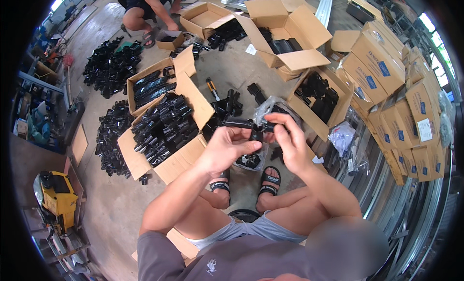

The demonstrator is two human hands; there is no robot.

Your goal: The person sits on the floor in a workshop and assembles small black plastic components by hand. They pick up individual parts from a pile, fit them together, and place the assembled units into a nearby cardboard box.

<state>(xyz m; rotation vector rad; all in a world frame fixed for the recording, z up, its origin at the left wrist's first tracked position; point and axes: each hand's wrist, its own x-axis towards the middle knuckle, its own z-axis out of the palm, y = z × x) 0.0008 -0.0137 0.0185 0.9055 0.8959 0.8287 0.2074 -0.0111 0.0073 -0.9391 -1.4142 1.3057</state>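
Note:
Between my knees I hold a black fitting [240, 122] with several arms, its exact kind unclear. My left hand [226, 148] is closed round its left side, thumb pressed along the lower part. On the right, my right hand [291, 142] pinches a black end of it between thumb and fingers. Clear plastic bags [268, 107] lie just beyond and below the hands, with black parts in or beside them. Left of my hands stands an open carton [181, 160] heaped with black fittings [162, 129]. Part of the piece is hidden by my fingers.
Loose black parts lie in piles [112, 66] on the left floor. Open cartons [309, 32] stand ahead, another [338, 112] at right. A cutter knife [212, 89] lies ahead. Stacked boxes [377, 63] and metal profiles [386, 199] line the right. Another person [150, 10] crouches at far left.

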